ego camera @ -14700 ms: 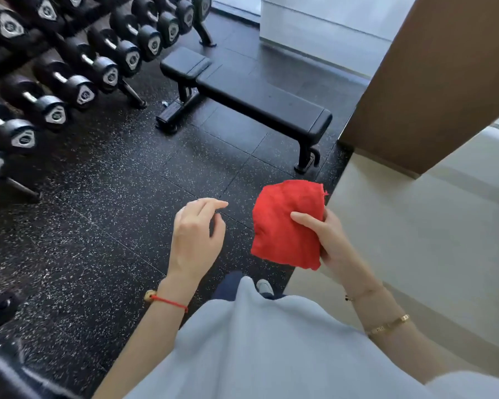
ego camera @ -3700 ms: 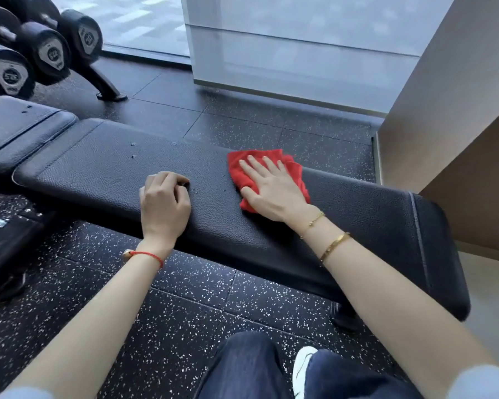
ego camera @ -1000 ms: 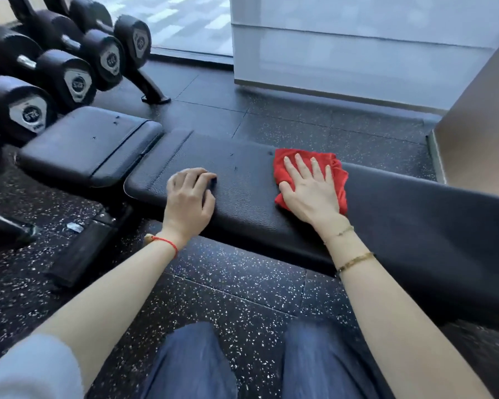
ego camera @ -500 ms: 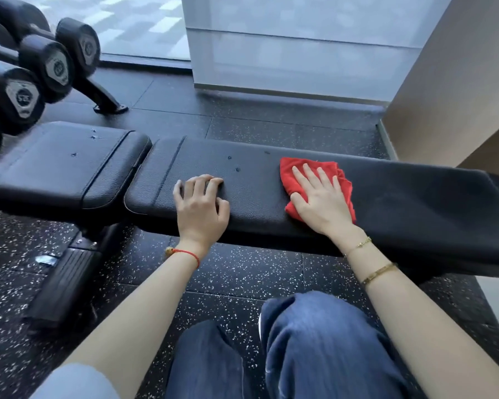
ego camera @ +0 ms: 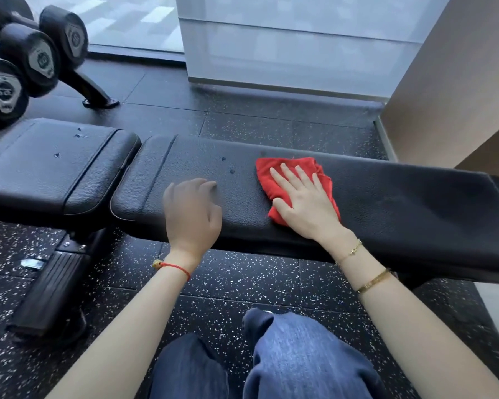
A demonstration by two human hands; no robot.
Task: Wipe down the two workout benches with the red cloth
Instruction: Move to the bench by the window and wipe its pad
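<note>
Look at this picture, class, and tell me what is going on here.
A person is wiping a black workout bench in a gym. The right hand lies flat with straight fingers on a red cloth, pressing it onto the long pad. The left hand is over the pad near its front edge, blurred, with nothing in it. Small droplets sit on the pad left of the cloth, and more on the shorter seat pad. Dumbbells sit on a rack behind.

Dumbbells [ego camera: 26, 61] racked at left — speckled rubber floor [ego camera: 242, 283] below.
</note>
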